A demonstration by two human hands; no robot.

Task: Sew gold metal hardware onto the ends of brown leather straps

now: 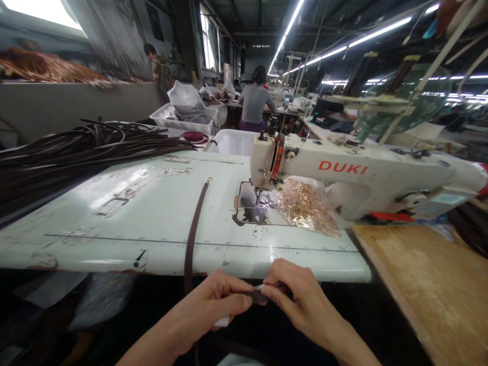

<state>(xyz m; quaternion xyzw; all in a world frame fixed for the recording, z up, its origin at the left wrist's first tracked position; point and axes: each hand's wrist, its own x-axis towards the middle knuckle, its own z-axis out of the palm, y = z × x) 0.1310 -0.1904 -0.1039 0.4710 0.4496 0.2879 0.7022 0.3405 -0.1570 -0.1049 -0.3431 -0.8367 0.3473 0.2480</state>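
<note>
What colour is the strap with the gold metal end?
The strap is dark brown, best seen in the head view.

Bare hands: 2, one left hand (pixel 221 302), one right hand (pixel 293 295)
Dark strip (pixel 260 297) pinched between them: 1
Brown strap (pixel 195 221) laid out singly: 1, with 1 gold clasp (pixel 208 180)
Heaped dark straps (pixel 95 145): many, overlapping, no sure count
Sewing machine (pixel 343 165): 1
Clear bag (pixel 307 206): 1, its gold fittings (pixel 299 198) past counting
Printed ruler (pixel 213 245): 1
Wooden board (pixel 427 284): 1
Maroon coil (pixel 195 137): 1
White tubs: 2, one nearer tub (pixel 232 142), one farther tub (pixel 179 119)
Thread cones: 2, left cone (pixel 360 76), right cone (pixel 401 77)
Green fan (pixel 430 104): 1
Co-workers: 2 clearly seen, one in grey top (pixel 254 101), one farther left in patterned top (pixel 162 72)
</note>
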